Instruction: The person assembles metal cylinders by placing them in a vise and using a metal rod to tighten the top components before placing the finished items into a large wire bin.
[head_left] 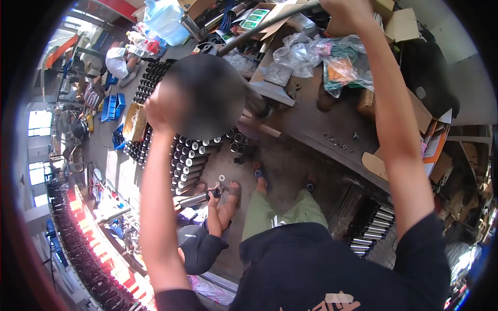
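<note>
Both my arms reach up and forward. My right hand (353,14) is at the top edge, its fingers wrapped round the end of a long metal bar (264,25). The bar slants down to the left over the cluttered bench (306,116) toward a vise-like metal block (257,101). My left hand (160,111) is raised at the left, closed against the edge of a round, dark, blurred patch (205,96). That patch hides most of its fingers and whatever they grip. Clear plastic bags (301,54) and a bag with green and orange contents (342,70) lie beside the bar.
Many dark metal tubes (189,160) stand stacked on the floor at the left. A person in dark clothes (202,246) sits low there, holding a metal cylinder (194,200). Blue crates (111,107) and another person (118,63) are farther off. Shiny rods (371,233) lie under the bench.
</note>
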The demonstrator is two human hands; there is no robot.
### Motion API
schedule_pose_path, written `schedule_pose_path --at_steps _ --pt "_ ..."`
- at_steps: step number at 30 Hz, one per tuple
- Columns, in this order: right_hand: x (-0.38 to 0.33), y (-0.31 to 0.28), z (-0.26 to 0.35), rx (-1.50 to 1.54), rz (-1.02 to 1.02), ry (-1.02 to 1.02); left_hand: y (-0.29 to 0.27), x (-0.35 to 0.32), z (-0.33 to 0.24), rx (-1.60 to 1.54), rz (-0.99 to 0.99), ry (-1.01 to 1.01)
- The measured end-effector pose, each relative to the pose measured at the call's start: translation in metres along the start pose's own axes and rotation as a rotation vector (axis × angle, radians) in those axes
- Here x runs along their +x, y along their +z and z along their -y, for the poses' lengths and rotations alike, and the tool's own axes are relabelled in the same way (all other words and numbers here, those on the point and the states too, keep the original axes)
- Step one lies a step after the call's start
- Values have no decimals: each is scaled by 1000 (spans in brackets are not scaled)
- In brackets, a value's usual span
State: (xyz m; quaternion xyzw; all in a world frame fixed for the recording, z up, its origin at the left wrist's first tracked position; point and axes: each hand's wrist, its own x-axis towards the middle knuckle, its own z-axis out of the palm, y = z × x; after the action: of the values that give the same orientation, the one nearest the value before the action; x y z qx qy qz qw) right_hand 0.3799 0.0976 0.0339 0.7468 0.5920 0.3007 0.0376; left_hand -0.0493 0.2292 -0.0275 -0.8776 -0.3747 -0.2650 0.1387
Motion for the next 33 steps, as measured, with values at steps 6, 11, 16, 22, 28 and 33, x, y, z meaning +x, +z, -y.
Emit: schedule_pose_path --at_steps 6,11,16,22,28,33 --pt "-197 -98 60 580 197 409 33 108 37 87 22 495" --pt "-170 -106 21 504 378 -9 68 71 37 136 -276 140" --pt "-118 -57 -22 1575 1305 3 97 110 -32 -12 -604 -24" --pt "-146 -68 36 1527 1254 133 101 122 14 -268 -765 331" --pt "-233 -132 211 2117 945 523 128 178 -41 -859 -824 514" --pt "-209 -188 379 1984 481 922 126 198 -102 -1275 -801 703"
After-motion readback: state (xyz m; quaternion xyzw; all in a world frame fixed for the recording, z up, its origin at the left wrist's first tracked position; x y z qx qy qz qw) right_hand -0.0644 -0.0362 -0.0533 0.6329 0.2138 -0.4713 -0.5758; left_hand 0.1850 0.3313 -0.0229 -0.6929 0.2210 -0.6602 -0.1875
